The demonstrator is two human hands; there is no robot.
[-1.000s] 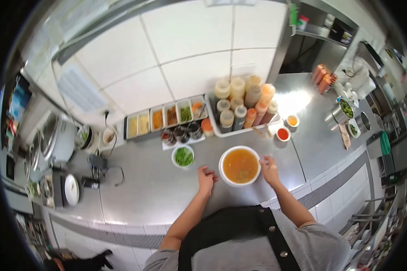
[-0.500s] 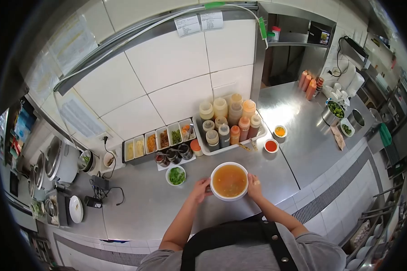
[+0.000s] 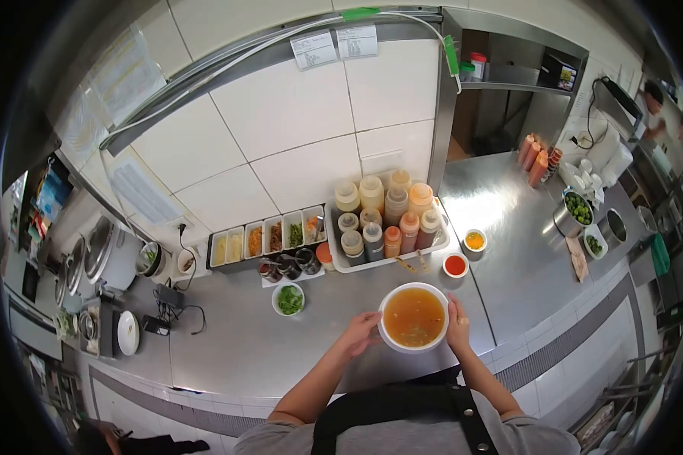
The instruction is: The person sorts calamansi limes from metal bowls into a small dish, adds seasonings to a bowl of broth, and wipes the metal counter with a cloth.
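centrally, one white bowl (image 3: 411, 349) of orange-brown broth (image 3: 415, 315), above or upon the near part of a steel counter (image 3: 235, 334), directly in front of the person; raised or resting, cannot tell. mouth facing up; round-rimmed, about equally broad every way, hence without a long axis to point left, right or forward; upright, broth well inside the rim. item, left hand (image 3: 360, 334): at the bowl's left wall, gripping it with bent fingers pointing rightward and away from the body; partly hidden beneath the rim. item, right hand (image 3: 457, 322): at the opposite wall, gripping the bowl from the right, fingers directed forward along its side. both forearms reaching forward from bent elbows, left slanting rightward, right slanting leftward, so converging on the bowl. nearby, beyond the left hand: green leaves (image 3: 289, 299) in a small white bowl (image 3: 287, 314). beyond the right hand: red sauce (image 3: 455, 265) and, just past it, orange-yellow sauce (image 3: 474, 240), each in a small dish. farther back, against the wall: squeeze bottles (image 3: 395, 206) standing grouped in a white tray (image 3: 349, 268), beside a row of filled containers (image 3: 256, 253).
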